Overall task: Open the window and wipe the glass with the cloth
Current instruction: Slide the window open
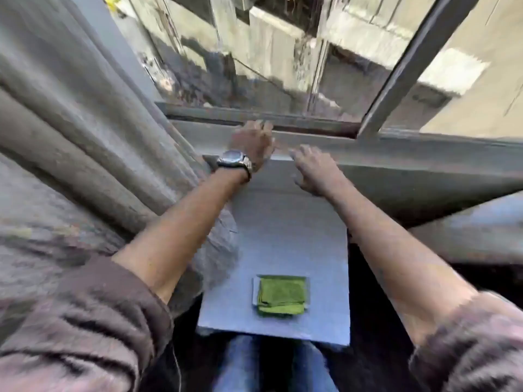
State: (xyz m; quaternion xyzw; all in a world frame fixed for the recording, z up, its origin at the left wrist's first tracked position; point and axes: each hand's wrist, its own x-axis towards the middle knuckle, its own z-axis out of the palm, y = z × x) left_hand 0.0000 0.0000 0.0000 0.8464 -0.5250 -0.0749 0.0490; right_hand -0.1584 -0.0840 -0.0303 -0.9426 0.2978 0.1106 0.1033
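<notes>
Two hands (283, 157) beside bunched curtain (85, 123)

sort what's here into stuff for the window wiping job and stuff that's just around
For the job: window glass, window frame, folded green cloth, left hand, right hand.

Just around: grey curtain, wristwatch, white board under the cloth.

Motion blur smears the left hand (253, 142), hiding whether its fingers (264, 126) touch the window frame (311, 128).

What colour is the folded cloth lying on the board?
Bright green. The cloth shows clearly in the head view, folded and untouched, near the board's close edge.
</notes>
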